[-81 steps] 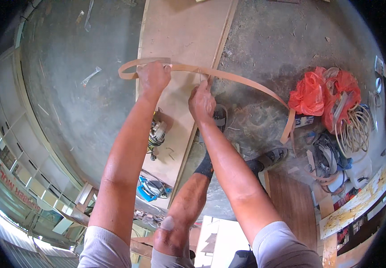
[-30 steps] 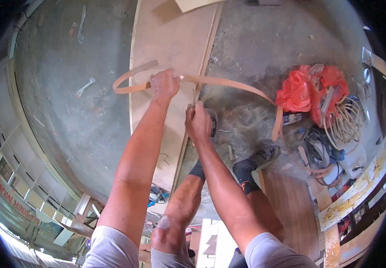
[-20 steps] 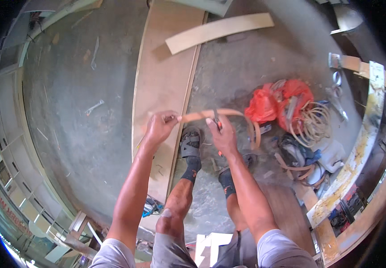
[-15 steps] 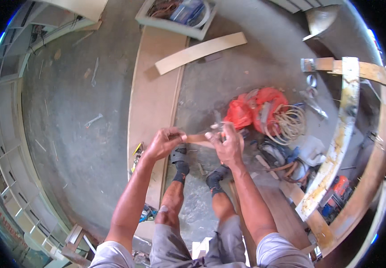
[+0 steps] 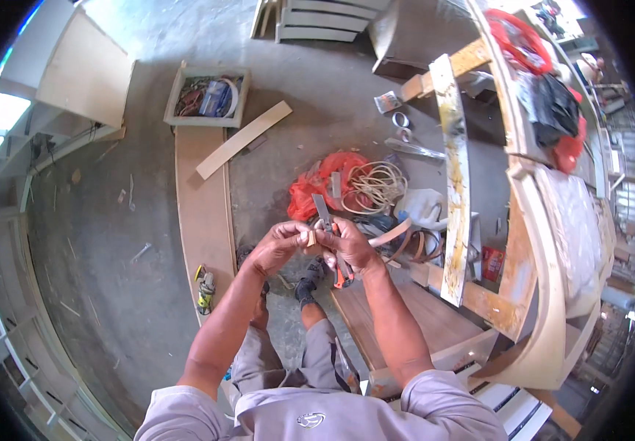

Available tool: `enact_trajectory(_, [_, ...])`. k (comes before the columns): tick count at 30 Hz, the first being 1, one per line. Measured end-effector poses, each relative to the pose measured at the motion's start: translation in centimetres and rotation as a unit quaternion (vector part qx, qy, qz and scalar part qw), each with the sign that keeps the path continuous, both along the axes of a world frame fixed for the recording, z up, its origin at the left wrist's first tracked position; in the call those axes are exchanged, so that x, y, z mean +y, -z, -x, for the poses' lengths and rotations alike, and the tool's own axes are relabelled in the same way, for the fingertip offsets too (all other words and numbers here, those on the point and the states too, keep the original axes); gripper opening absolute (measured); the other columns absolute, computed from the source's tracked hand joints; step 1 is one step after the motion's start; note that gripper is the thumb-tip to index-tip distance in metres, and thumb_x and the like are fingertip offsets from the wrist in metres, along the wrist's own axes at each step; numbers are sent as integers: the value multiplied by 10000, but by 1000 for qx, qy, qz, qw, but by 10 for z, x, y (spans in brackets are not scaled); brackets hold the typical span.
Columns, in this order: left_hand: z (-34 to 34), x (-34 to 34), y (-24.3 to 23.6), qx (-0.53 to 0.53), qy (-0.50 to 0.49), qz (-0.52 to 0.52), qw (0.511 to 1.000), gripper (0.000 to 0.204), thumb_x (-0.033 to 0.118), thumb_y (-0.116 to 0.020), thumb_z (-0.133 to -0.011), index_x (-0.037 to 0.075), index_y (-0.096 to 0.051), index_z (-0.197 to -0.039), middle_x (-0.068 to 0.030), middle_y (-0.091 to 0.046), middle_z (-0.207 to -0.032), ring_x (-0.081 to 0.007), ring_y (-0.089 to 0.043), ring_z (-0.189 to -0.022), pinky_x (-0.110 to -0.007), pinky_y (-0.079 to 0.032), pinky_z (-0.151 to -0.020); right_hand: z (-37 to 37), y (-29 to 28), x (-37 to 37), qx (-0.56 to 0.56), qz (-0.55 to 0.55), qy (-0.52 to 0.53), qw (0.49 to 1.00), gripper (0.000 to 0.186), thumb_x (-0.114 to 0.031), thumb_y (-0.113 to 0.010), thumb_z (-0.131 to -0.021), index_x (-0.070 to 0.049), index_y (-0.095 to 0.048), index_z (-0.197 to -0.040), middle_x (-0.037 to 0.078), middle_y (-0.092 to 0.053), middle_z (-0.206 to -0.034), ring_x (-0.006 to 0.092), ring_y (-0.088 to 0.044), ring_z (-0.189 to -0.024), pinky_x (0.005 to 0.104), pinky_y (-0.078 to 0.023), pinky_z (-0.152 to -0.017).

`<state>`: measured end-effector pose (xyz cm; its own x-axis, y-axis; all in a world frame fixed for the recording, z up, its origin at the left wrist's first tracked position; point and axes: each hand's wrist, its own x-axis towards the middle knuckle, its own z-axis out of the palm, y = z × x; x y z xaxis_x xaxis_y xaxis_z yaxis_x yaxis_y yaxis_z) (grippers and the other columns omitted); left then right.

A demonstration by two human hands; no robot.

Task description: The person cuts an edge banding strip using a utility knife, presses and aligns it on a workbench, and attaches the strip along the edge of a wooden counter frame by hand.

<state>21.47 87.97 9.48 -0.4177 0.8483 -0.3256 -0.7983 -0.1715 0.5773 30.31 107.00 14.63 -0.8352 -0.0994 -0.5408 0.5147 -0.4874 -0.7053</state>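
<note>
In front of my body, my left hand [image 5: 282,246] is closed, with thumb and fingertips pinching one end of a short brown strip [image 5: 312,239]. My right hand [image 5: 348,248] meets it there, its thumb and fingertips touching the strip's other side. Also gripped in my right hand is a utility knife [image 5: 343,275] with an orange and black handle. Its flat grey blade sticks out past my fingers, pointing away from me. The strip looks folded or bent between my fingertips, which partly cover it.
Beyond my hands lie a red plastic bag [image 5: 304,192] and a coiled cream hose [image 5: 383,185]. A long board [image 5: 203,220] carries a yellow-green power tool [image 5: 205,290]. A stained white plank [image 5: 452,184] crosses a wooden frame at right. A box of tools [image 5: 172,106] stands farther off.
My view has swung to the right. The strip was stretched between my hands; now my hands are close together over it, and the knife shows clearly in my right hand.
</note>
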Motion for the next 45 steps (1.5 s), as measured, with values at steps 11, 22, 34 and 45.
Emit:
enact_trajectory(11, [-57, 113, -117, 618, 139, 465, 619, 277, 318, -726, -827, 50, -777, -872, -219, -707, -799, -375, -710, -776, -467, -552, -711, -99, -77, 48, -46, -653, 50, 754, 360, -273, -755, -883, -8, -572, -1043, 254, -681, -923, 478, -654, -891, 533, -497, -760])
enact_trajectory(22, [-174, 160, -144, 549, 184, 393, 714, 264, 288, -702, -820, 47, -787, -887, -229, -734, -893, -397, -726, -868, -498, -570, -790, -215, -53, 98, -93, -765, 63, 635, 219, -228, -704, -846, -42, -610, -915, 216, -682, -751, 447, -680, -778, 538, -520, -725])
enact_trajectory(34, [-91, -106, -85, 561, 192, 578, 561, 358, 377, -793, -766, 23, -761, -810, -220, -730, -812, -388, -732, -826, -473, -562, -753, -345, 12, 167, -158, -778, 132, 594, 387, -97, -631, -843, -82, -619, -1229, 227, -698, -1062, 431, -698, -916, 550, -552, -826])
enact_trajectory(45, [-84, -250, -108, 280, -55, 637, 716, 318, 337, -775, -824, 22, -763, -781, -74, -691, -631, -145, -674, -575, -359, -543, -576, -265, 70, 14, -222, -620, -271, 702, 182, -202, -719, -766, -98, -691, -913, 201, -729, -971, 408, -700, -962, 503, -551, -836])
